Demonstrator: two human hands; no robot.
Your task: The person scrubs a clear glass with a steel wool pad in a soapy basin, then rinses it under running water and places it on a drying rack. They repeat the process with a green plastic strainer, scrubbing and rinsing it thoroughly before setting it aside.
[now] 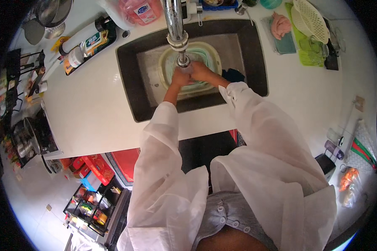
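Observation:
Both hands are together beneath the chrome faucet [177, 29], over a pale yellow plastic basin [219, 59] that stands in the dark sink [130, 91]. My left hand [181, 77] is at the left, and my right hand [201, 71] meets it from the right. The faucet's spout partly covers both, so whether something small lies between them cannot be told. A pale green thing [204, 53] with curved edges lies within the basin, its kind unclear. Dark cloth [233, 75] lies against the basin's right side.
Pink liquid in a plastic jug [144, 12] stands behind the sink. At the back right are a pink cloth [281, 25], a green drying mat [312, 59] and a cream plastic colander [314, 25]. A pan [33, 138] sits on the stove at far left. The sink's rim surrounds the hands.

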